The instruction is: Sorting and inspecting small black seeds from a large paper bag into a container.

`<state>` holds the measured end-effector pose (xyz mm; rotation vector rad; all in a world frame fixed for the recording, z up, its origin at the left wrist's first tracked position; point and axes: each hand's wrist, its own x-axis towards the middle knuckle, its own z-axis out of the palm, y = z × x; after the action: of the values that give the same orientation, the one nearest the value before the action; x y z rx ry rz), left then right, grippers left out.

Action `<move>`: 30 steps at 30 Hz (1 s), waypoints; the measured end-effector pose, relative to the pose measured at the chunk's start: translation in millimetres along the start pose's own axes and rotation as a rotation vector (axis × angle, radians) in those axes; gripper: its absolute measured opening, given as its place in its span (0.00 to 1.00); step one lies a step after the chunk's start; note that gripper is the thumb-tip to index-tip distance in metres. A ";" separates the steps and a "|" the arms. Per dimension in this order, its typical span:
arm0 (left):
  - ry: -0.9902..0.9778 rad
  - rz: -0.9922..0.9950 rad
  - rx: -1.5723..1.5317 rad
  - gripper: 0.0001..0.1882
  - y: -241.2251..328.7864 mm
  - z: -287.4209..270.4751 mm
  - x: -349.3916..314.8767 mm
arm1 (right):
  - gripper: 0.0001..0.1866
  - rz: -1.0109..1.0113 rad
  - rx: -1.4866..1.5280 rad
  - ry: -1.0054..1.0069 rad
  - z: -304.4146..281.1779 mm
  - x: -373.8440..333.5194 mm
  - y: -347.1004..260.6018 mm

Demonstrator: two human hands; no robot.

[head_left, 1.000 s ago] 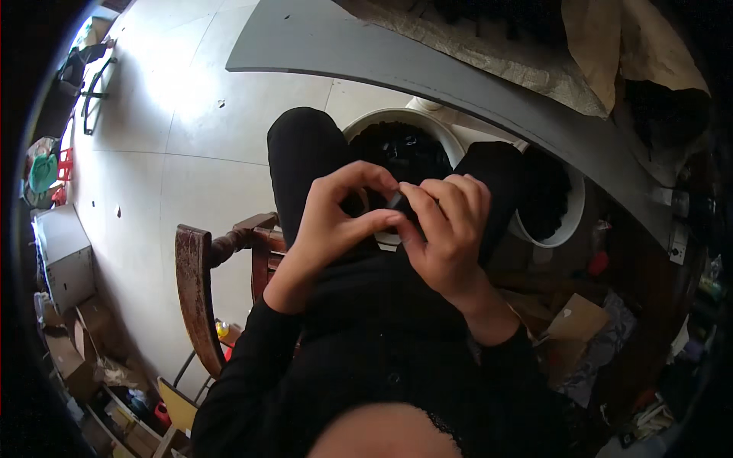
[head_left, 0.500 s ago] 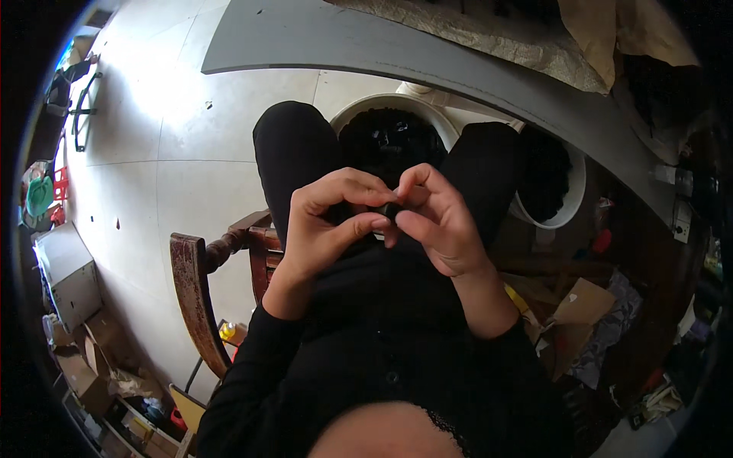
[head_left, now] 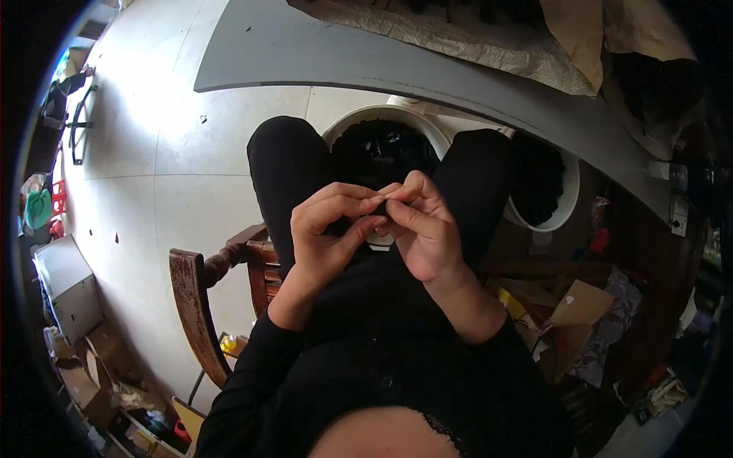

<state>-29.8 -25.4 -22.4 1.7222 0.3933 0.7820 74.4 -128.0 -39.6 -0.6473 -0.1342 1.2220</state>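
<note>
Over my lap, both hands meet at the fingertips around a small black piece (head_left: 382, 208), mostly covered by the fingers; its exact kind cannot be made out. My left hand (head_left: 321, 233) pinches it from one side, thumb below and fingers above. From the other side, the thumb and fingers of my right hand (head_left: 426, 237) close on it too. Just beyond the hands, between my knees, stands a pale round bucket (head_left: 434, 128) holding a mass of dark pieces (head_left: 378, 149). Another pale bucket (head_left: 566, 202) with black contents is past my right knee.
A grey tabletop (head_left: 305, 53) crosses ahead, with crumpled brown paper (head_left: 458, 47) and dark things on it. At my left is a worn wooden chair arm (head_left: 188, 294). Cardboard (head_left: 582, 303) lies low on the right; a pale box (head_left: 69, 286) and more cartons line the far left.
My right fingers have drawn in, and its thumb has moved up over the small black piece, which now shows less. The whole view has shifted slightly, so the table and buckets appear lower.
</note>
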 end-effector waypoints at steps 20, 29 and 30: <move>0.091 -0.696 -1.364 0.09 -27.5 -22.9 -8.0 | 0.14 -0.977 -2.242 0.455 -15.0 256.7 -90.7; 0.089 -0.713 -1.395 0.06 -18.9 -8.6 -3.9 | 0.12 -1.293 -1.491 0.487 19.5 171.1 -83.3; 0.104 -0.649 -1.035 0.05 -13.8 1.3 0.5 | 0.14 -1.251 -1.308 0.426 19.1 156.4 -80.0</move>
<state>-26.7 -21.9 -35.4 0.5280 0.4658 0.4451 188.5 5.5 -19.5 -1.5759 -0.8655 -0.3869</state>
